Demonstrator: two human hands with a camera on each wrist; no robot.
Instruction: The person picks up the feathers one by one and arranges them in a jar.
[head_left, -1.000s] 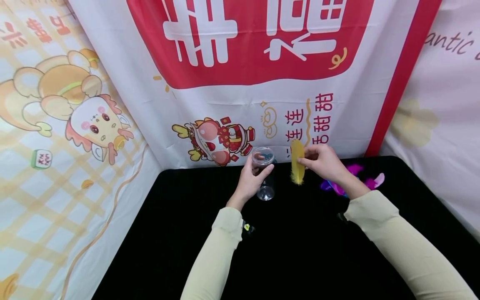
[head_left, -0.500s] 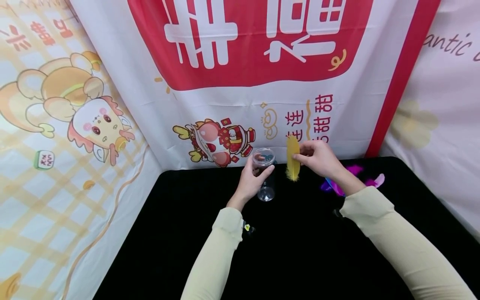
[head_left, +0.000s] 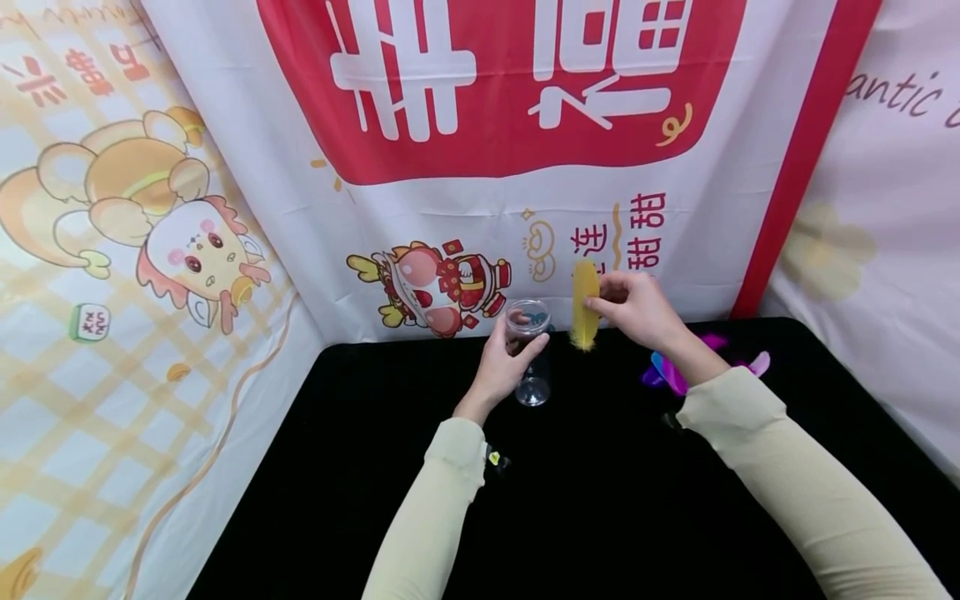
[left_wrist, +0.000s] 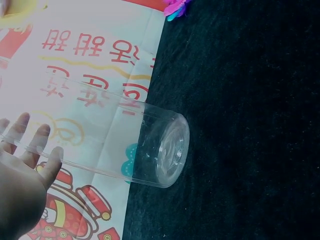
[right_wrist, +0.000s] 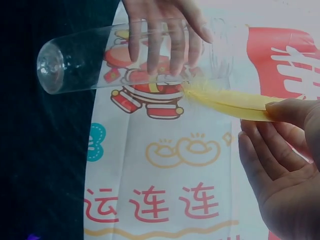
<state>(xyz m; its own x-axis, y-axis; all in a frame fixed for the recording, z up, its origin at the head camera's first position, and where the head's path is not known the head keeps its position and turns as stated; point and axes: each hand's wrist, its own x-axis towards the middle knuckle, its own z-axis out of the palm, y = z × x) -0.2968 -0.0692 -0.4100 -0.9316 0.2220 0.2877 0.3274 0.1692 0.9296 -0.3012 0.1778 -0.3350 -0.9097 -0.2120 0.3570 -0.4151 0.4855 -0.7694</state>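
Observation:
A clear plastic jar (head_left: 533, 390) stands upright near the back edge of the black table, its mouth uncovered. My left hand (head_left: 504, 360) grips it around the upper part, thumb on the near side. In the right wrist view the fingers of that hand show spread along the jar's wall (right_wrist: 82, 62). To the right, my right hand (head_left: 640, 310) pinches a yellow feather (head_left: 584, 308) between thumb and fingers. The feather hangs upright, its fluffy end down, beside the jar's rim and slightly higher. In the right wrist view the feather (right_wrist: 235, 104) points its fluffy end toward the jar.
Several purple, pink and blue feathers (head_left: 670, 372) lie on the table at the right, partly behind my right forearm. The black table (head_left: 570, 508) ends against a printed white and red cloth (head_left: 315, 250) at the back. More printed cloth (head_left: 90, 375) hangs at the left.
My right hand has raised the yellow feather and brought it left, closer to the jar. My left hand and the jar have stayed in place.

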